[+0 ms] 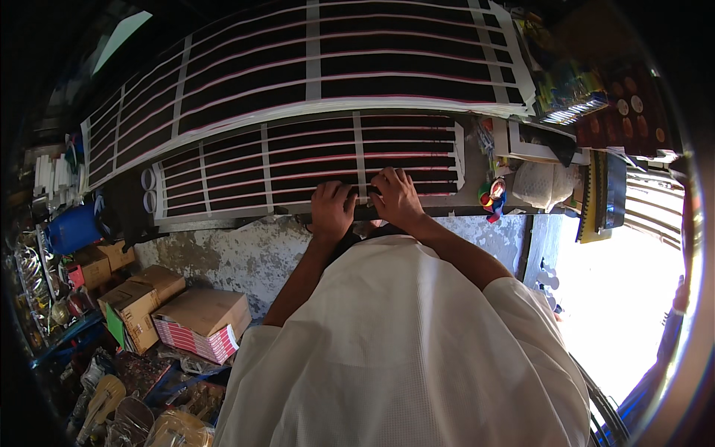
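Note:
On the table in front of me lies a long printed sheet (313, 153) with black bands, divided by white and pinkish-red lines and pale cross strips. At its near edge my left hand (333, 208) is closed, its fingers curled over the border. Just to the right, my right hand (397, 197) also bends its fingers down on that edge. A small gap parts the two hands. What lies under the fingertips is largely hidden. Behind it, a bigger stack of similar sheets (357, 48) spans the table, its layered white edges facing me.
Two white rings (149, 190) sit at the sheet's left end. A white-framed box (532, 141) and a white plastic bag (546, 184) stand at right. Cardboard boxes (205, 316) and a blue container (73, 227) are at lower left. A peeling wall (223, 253) runs below the table edge.

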Tool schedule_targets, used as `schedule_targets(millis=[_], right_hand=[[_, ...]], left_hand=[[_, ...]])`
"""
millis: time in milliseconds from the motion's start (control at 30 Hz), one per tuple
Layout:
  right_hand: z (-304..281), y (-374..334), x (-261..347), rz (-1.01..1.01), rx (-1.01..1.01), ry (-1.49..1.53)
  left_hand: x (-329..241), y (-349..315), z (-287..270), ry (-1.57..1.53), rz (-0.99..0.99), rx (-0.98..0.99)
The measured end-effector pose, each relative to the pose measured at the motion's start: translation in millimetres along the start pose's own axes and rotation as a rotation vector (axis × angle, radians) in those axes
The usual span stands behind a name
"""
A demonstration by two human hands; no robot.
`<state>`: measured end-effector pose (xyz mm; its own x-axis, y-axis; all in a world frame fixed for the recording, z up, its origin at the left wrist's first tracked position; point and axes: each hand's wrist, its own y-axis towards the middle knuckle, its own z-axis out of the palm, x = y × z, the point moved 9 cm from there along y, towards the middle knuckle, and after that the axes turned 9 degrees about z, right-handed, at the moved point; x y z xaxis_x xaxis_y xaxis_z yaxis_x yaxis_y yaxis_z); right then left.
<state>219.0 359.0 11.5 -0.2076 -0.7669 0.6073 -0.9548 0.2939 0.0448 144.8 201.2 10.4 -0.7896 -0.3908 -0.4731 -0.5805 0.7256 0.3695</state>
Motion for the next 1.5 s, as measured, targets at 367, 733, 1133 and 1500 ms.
schedule_targets(millis=[367, 733, 1133, 1500], right_hand=[[3, -4, 0, 0.018, -0.018, -0.023], [-3, -6, -6, 0.015, 0.01, 0.082], [-7, -8, -10, -0.014, -0.016, 0.118], [-7, -8, -13, -0.019, -0.033, 0.15]], left_hand=[[-2, -2, 1, 0.038, -0.009, -0.008], [1, -4, -5, -0.026, 0.055, -0.031], [0, -1, -5, -0.009, 0.038, 0.044], [-12, 25, 21, 0.0, 0.144, 0.305]])
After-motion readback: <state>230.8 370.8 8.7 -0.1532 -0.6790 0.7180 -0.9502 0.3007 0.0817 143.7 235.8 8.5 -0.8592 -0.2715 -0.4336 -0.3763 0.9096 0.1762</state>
